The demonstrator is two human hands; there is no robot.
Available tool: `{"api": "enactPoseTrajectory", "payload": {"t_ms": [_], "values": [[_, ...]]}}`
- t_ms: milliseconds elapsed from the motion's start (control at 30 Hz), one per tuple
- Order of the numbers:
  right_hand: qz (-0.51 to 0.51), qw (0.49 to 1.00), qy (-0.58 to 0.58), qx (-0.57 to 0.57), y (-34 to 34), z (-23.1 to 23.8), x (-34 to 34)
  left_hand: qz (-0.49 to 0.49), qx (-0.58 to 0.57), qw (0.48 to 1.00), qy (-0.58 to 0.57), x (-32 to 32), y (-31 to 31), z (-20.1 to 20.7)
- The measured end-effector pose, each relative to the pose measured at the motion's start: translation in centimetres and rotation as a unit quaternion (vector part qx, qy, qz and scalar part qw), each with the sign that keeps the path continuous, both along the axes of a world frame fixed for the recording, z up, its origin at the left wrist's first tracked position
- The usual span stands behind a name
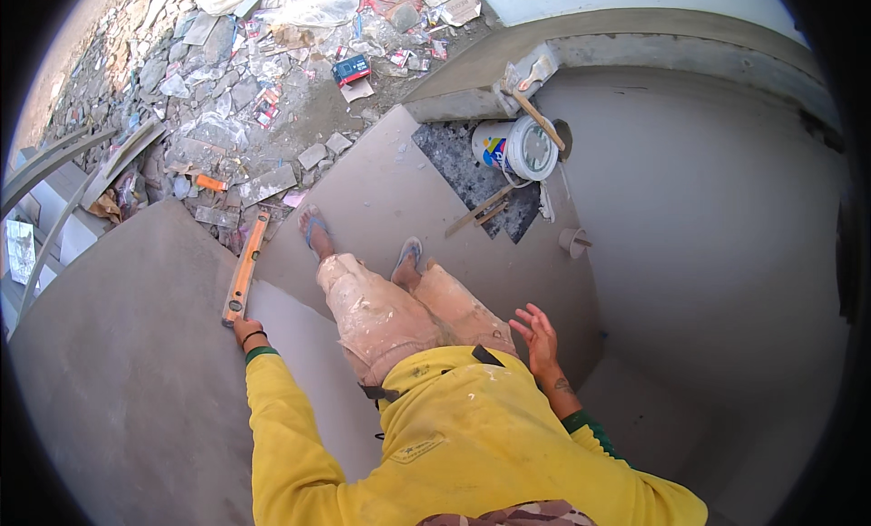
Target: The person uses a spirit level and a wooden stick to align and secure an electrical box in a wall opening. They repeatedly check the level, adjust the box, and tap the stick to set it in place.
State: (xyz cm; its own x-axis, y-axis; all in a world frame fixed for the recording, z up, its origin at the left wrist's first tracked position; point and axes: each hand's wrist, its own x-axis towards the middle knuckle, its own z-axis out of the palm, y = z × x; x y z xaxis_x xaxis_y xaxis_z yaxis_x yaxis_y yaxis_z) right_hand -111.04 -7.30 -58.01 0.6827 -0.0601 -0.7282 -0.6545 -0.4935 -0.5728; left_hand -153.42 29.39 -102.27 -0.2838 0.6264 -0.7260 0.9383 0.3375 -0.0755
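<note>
From where I stand, the person's left grip [248, 330] is closed around the near end of an orange level [244, 270], so the tool's long body stretches away from the knuckles toward the rubble [227, 100]. It is a straight, narrow bar with round and oblong openings along it, and it lies along the edge of the smooth grey wall [127, 363] at the person's left; whether it touches that edge I cannot tell. The right grip [539, 343] is released, fingers spread and slightly curled, beside the right thigh and well apart from the level. The trousers [376, 304] are pale, creased cloth spotted with white; the sweatshirt [490, 417] is yellow and smudged. Underfoot the floor [381, 177] is flat and dull, its far left edge meeting broken stone, crumpled plastic and scraps. Toward the floor's far right corner a dark, mottled sheet [458, 168] bears a round white plastic bucket [531, 151] with a wooden handle [541, 122] across it. Thin wooden strips [479, 210] lie by the sheet's near side, and a small cup [572, 243] sits near the floor's right edge.
</note>
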Motion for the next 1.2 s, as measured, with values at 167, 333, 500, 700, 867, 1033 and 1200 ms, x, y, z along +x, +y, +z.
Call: {"api": "enactPoseTrajectory", "payload": {"t_ms": [167, 333, 500, 700, 867, 1033, 1200], "values": [[-0.139, 0.937, 0.155, 0.281, 1.8, -0.3, -0.5, -0.024, 0.011, 0.994, -0.102, -1.3, 0.9, 1.4], [-0.136, 0.925, 0.274, 0.225, -4.5, -3.4, -1.1, 0.019, -0.05, 0.993, -0.103, 2.0, 0.5, 6.9], [-0.114, 0.941, 0.261, 0.183, -8.5, -4.5, -3.4, 0.271, -0.034, 0.945, -0.177, 2.5, 3.2, 1.5], [0.017, 0.977, -0.025, -0.211, -20.3, -15.1, -8.9, 0.187, -0.02, 0.929, -0.317, 20.3, 0.5, 8.3], [-0.173, 0.968, 0.18, -0.005, -19.7, -15.9, -7.7, -0.069, -0.088, 0.915, -0.388, 26.4, -2.3, 6.5], [-0.054, 0.983, 0.175, -0.028, -27.0, -15.1, 3.6, -0.115, -0.181, 0.927, -0.308, 29.7, -14.5, 13.1], [-0.176, 0.981, 0.06, 0.05, -35.9, -33.9, 11.1, -0.357, -0.131, 0.905, -0.19, 37.8, -24.4, 20.4]]}}
